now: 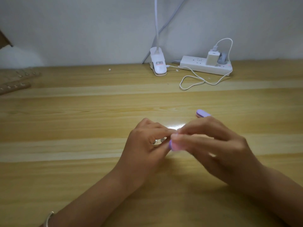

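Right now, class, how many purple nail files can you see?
2. One file is held in the right hand, beside the left hand. The other file lies on the desk just beyond the right hand, partly hidden by it. The hands may hide more.

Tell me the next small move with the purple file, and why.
Probably draw the purple nail file lightly across the left hand's curled fingertips: the right hand grips it and its near end meets them, though blur hides the exact contact.
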The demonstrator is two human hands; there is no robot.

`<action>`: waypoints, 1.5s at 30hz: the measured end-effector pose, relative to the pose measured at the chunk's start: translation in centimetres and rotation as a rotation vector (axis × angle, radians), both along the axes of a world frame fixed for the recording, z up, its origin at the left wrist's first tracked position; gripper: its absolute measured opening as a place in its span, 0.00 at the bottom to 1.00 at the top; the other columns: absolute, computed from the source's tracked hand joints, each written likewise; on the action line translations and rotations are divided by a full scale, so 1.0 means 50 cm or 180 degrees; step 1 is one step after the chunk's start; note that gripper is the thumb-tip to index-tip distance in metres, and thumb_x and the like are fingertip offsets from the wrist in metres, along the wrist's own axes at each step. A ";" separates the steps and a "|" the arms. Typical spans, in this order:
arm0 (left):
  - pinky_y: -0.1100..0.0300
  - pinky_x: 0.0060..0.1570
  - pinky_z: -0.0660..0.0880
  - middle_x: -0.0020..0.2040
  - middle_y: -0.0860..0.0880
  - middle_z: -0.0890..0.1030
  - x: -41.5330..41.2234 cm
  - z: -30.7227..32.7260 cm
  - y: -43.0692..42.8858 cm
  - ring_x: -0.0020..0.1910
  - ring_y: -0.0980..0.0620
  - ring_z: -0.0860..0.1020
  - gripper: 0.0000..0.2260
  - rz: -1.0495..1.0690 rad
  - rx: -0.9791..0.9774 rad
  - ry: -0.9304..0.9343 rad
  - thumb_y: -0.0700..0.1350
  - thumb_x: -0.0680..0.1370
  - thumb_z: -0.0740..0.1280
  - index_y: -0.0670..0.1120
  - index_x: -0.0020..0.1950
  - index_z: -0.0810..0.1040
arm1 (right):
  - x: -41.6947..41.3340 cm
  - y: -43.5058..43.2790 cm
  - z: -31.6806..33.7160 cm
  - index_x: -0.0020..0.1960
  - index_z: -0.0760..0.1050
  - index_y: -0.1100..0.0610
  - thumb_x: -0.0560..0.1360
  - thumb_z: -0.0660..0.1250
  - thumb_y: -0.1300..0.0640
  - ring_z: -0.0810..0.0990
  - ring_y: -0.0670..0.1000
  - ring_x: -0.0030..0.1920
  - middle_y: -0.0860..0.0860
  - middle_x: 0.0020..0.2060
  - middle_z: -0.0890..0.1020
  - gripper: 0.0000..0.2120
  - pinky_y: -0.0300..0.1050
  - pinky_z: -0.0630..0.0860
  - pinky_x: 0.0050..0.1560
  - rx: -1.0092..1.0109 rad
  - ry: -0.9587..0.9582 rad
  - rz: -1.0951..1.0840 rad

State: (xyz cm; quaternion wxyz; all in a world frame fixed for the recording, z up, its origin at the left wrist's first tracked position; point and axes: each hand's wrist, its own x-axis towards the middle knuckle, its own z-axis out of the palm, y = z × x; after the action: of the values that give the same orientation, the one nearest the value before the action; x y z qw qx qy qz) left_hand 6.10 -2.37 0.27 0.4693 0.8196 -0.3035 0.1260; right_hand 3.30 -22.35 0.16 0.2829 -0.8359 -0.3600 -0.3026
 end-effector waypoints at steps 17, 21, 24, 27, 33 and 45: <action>0.73 0.40 0.66 0.35 0.60 0.81 0.008 0.011 0.007 0.38 0.61 0.74 0.06 -0.0162 -0.0580 0.0564 0.44 0.73 0.71 0.48 0.47 0.86 | 0.010 -0.041 0.018 0.60 0.80 0.59 0.76 0.72 0.65 0.83 0.52 0.54 0.54 0.51 0.82 0.13 0.46 0.78 0.56 0.0382 -0.0178 -0.0579; 0.72 0.40 0.66 0.34 0.59 0.78 0.005 0.014 0.007 0.36 0.63 0.72 0.07 -0.0191 -0.0599 0.0558 0.44 0.73 0.71 0.50 0.49 0.85 | -0.001 -0.008 0.006 0.60 0.81 0.59 0.77 0.72 0.66 0.83 0.55 0.52 0.55 0.51 0.83 0.12 0.56 0.78 0.56 0.0235 -0.0141 -0.0189; 0.72 0.40 0.66 0.34 0.59 0.78 0.001 0.015 0.006 0.36 0.62 0.72 0.07 -0.0225 -0.0530 0.0517 0.44 0.73 0.70 0.53 0.49 0.85 | 0.004 -0.012 0.009 0.58 0.81 0.60 0.77 0.72 0.65 0.83 0.56 0.50 0.56 0.50 0.83 0.11 0.59 0.78 0.54 0.0254 -0.0120 -0.0200; 0.72 0.40 0.66 0.35 0.55 0.81 -0.001 0.016 0.004 0.36 0.62 0.73 0.07 -0.0214 -0.0504 0.0486 0.45 0.74 0.70 0.54 0.50 0.85 | 0.000 -0.006 0.009 0.56 0.82 0.62 0.77 0.71 0.65 0.83 0.55 0.51 0.56 0.50 0.83 0.09 0.59 0.78 0.55 0.0287 -0.0087 -0.0125; 0.63 0.41 0.71 0.37 0.52 0.83 -0.003 0.015 0.005 0.38 0.54 0.77 0.06 -0.0166 -0.0419 0.0434 0.47 0.74 0.71 0.54 0.50 0.85 | 0.004 -0.009 0.008 0.55 0.83 0.63 0.77 0.71 0.66 0.83 0.57 0.50 0.55 0.51 0.83 0.07 0.59 0.77 0.54 0.0234 -0.0119 -0.0202; 0.45 0.44 0.75 0.36 0.54 0.84 -0.013 0.023 0.001 0.38 0.51 0.80 0.09 -0.0161 -0.0477 0.0334 0.54 0.74 0.68 0.55 0.51 0.84 | -0.010 0.004 0.009 0.57 0.82 0.61 0.74 0.73 0.68 0.83 0.56 0.49 0.57 0.50 0.83 0.12 0.61 0.77 0.53 0.0314 -0.0278 -0.0165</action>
State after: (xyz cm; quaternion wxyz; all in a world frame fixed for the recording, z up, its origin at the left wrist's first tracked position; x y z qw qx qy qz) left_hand 5.47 -2.30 1.41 0.5476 0.7798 -0.2888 0.0933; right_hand 2.82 -22.15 0.61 0.3000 -0.8160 -0.3348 -0.3634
